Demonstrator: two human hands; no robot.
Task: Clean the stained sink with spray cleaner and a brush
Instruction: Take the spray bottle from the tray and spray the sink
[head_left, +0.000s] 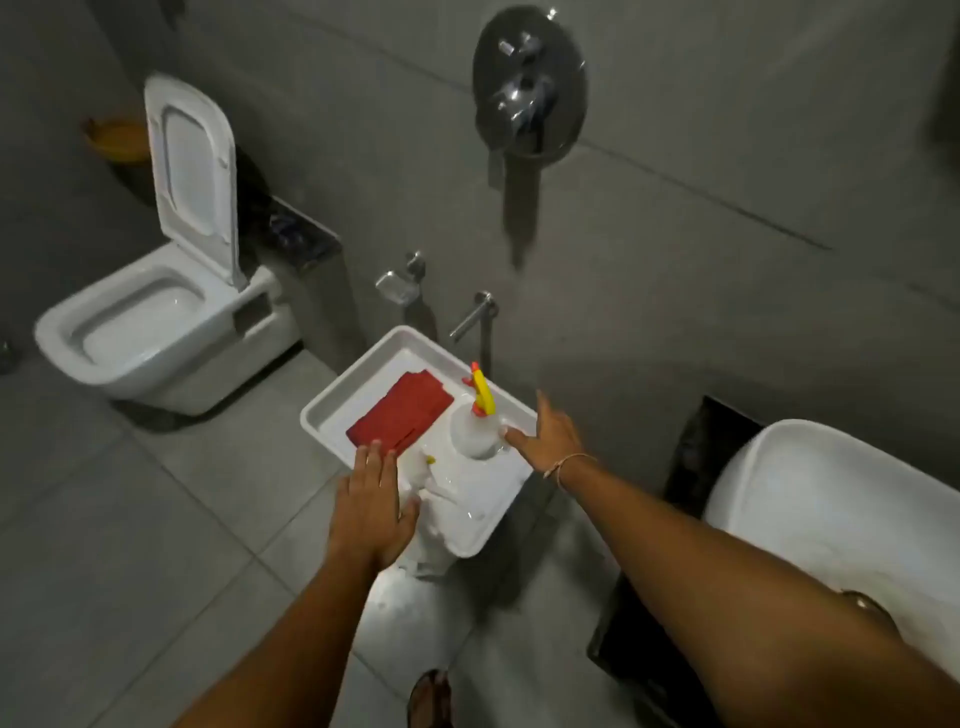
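Below, one tray (332, 402), one spray bottle (475, 431), one red cloth (400, 413), two hands (371, 506) spread, empty.

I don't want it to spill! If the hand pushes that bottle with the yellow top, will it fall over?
Maybe. The spray bottle stands upright on a tray, and its tall trigger top probably makes it tippy. The right hand is open beside its body, low down, so a nudge there might slide it instead. It looks like light plastic.

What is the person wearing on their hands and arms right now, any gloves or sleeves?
No gloves and no sleeves: both forearms are bare as far as the view shows. The left hand wears nothing visible. The right hand has a thin light-coloured string bracelet around the wrist. No rings or watch can be made out.
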